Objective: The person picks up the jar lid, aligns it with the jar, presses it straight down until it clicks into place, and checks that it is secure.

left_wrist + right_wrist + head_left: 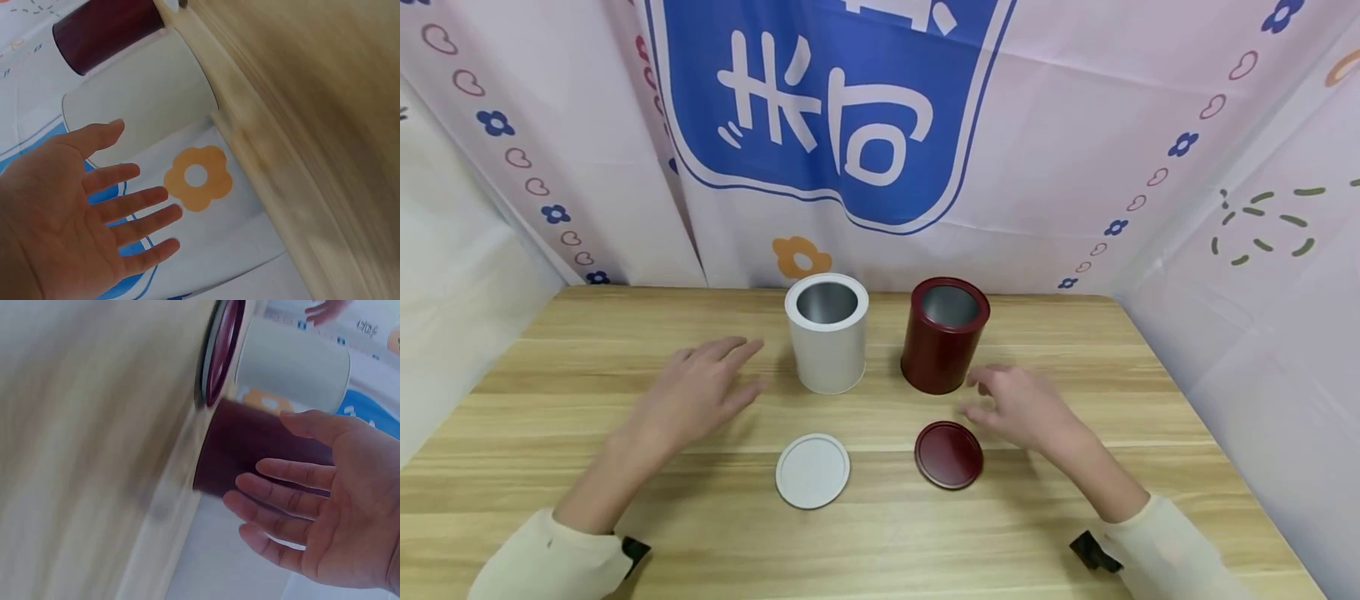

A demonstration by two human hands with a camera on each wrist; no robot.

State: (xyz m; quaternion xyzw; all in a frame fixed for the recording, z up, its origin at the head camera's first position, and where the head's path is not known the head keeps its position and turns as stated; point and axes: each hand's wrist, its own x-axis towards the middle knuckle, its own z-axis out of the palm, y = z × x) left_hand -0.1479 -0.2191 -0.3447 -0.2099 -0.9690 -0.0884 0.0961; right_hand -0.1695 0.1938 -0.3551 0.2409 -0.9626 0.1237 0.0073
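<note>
A white can [829,354] and a dark red can [936,350] stand upright side by side, both without lids, their grey metal insides showing. In front of the white can lies a white lid [812,472]; a dark red lid [949,455] lies before the red one. My left hand [700,392] is to the left of the white can, fingers spread and apart from it, holding nothing. To the right of the red can my right hand [1015,404] hovers with loosely bent fingers, also holding nothing; its fingertips are close to the can's lower side.
The wooden table [715,533] reaches back to a hanging white cloth [1037,167] with a blue printed badge, right behind the cans. More printed cloth [1262,317] borders the right side, and white cloth [460,275] borders the left.
</note>
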